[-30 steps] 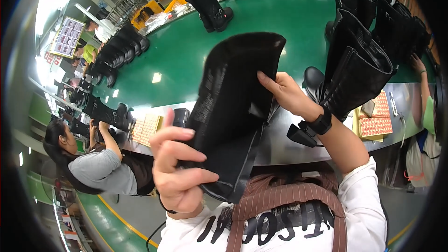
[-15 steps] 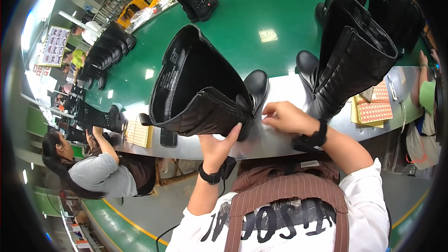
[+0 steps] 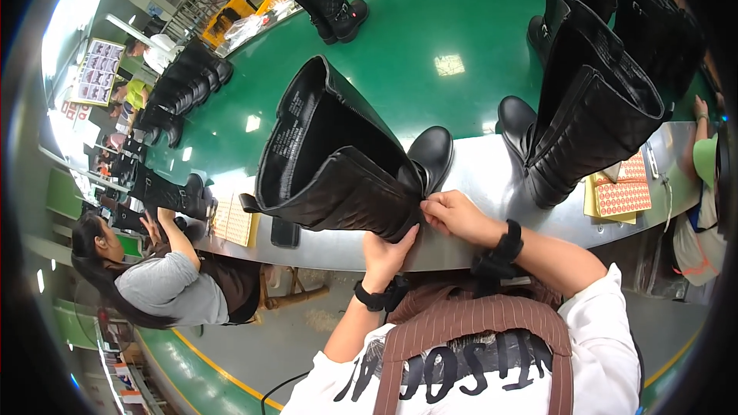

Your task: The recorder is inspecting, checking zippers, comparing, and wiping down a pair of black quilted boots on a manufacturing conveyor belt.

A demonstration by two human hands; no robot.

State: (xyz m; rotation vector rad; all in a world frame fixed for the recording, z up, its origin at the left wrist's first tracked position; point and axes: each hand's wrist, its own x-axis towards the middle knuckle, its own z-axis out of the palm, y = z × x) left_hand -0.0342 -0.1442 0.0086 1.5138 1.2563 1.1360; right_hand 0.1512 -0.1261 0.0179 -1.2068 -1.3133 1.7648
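A tall black quilted boot (image 3: 338, 177) leans to the left at the metal edge of the table, its shaft gaping along an undone side zip. My left hand (image 3: 390, 256) is closed round its heel from below, thumb along the back and fingers partly hidden. At the ankle, by the lower end of that opening, my right hand (image 3: 455, 215) pinches with thumb and forefinger. Whatever sits between those fingertips is too small to make out. A second black boot (image 3: 588, 115), also gaping at the shaft, stands to the right, apart from both hands.
Sticker sheets (image 3: 621, 187) lie right, and another stack of sheets (image 3: 233, 219) lies left beside a dark phone-like slab (image 3: 285, 232). More boots stand on the green tabletop (image 3: 407, 23), at the back (image 3: 327, 0) and far left (image 3: 188, 84). A co-worker (image 3: 165, 277) sits at left.
My right hand has moved left and down onto the boot's ankle, its fingers now pinched there. My left hand still holds the heel. The whole view has shifted slightly.
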